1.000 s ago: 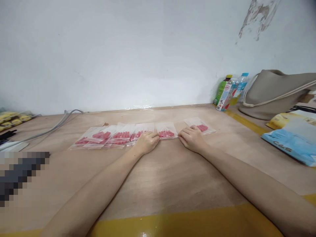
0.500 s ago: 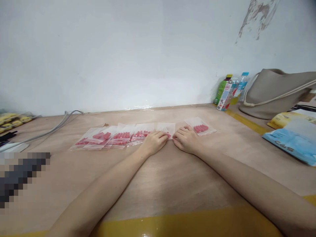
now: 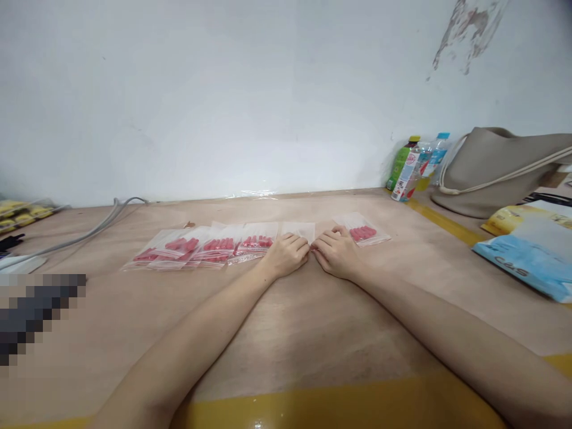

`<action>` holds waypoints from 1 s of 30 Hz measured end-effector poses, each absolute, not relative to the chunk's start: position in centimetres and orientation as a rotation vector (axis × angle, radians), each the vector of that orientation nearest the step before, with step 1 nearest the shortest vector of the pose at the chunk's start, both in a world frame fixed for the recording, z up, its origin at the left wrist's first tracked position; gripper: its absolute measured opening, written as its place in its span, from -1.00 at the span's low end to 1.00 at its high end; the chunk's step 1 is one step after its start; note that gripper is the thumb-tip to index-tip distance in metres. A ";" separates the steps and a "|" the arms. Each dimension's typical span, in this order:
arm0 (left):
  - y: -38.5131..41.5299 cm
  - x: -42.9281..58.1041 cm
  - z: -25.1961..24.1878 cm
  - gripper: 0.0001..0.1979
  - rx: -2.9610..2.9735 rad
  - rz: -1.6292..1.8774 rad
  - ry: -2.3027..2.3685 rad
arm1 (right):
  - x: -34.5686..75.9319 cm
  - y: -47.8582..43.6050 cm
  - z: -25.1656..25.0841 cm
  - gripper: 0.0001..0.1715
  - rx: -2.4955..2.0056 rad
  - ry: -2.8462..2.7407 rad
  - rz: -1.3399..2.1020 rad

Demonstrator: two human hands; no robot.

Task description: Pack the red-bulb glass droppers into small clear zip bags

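Side by side on the table, my left hand (image 3: pixel 288 256) and my right hand (image 3: pixel 335 253) pinch the near edge of a clear plastic bag (image 3: pixel 298 228). Most of this bag is hidden behind my fingers. To its left lies a row of overlapping clear bags with red pieces, among them one bag (image 3: pixel 257 240) beside my left hand, another bag (image 3: pixel 218 245) and a further bag (image 3: pixel 179 245). A separate bag of red pieces (image 3: pixel 363 232) lies just beyond my right hand.
Bottles (image 3: pixel 404 170) and a grey bag (image 3: pixel 500 173) stand at the back right. A blue package (image 3: pixel 527 262) lies at the right. Grey cables (image 3: pixel 89 233) and yellow packs (image 3: pixel 22 214) are at the left, below a white wall.
My left hand has moved slightly right, closer to my right hand. The red pieces that showed between my hands are now hidden.
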State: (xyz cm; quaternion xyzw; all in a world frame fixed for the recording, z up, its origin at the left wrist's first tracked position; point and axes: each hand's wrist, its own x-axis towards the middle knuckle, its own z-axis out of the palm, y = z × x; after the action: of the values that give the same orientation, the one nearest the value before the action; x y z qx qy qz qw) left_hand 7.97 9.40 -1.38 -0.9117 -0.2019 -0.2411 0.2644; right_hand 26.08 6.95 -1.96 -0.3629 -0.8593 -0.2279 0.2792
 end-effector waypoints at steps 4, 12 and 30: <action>9.5 7.6 -1.3 -0.78 -2.417 -0.668 -0.543 | 26.4 6.9 -2.0 -0.73 -0.976 -2.260 -0.606; 9.5 6.2 -1.2 -0.75 -2.349 -0.666 -0.586 | 27.7 7.2 -2.0 -0.82 -1.035 -2.151 -0.573; 8.7 4.8 -0.5 -0.85 -2.399 -0.572 -0.748 | 30.6 7.4 -1.8 -0.42 -1.485 -2.146 -0.369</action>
State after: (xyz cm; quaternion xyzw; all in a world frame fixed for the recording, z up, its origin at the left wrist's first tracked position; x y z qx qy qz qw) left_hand 4.76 8.73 -0.54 -0.8941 -0.2788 -0.2132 0.2783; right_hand 30.61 7.36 -1.79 -0.5454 -0.7883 -0.1355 0.2504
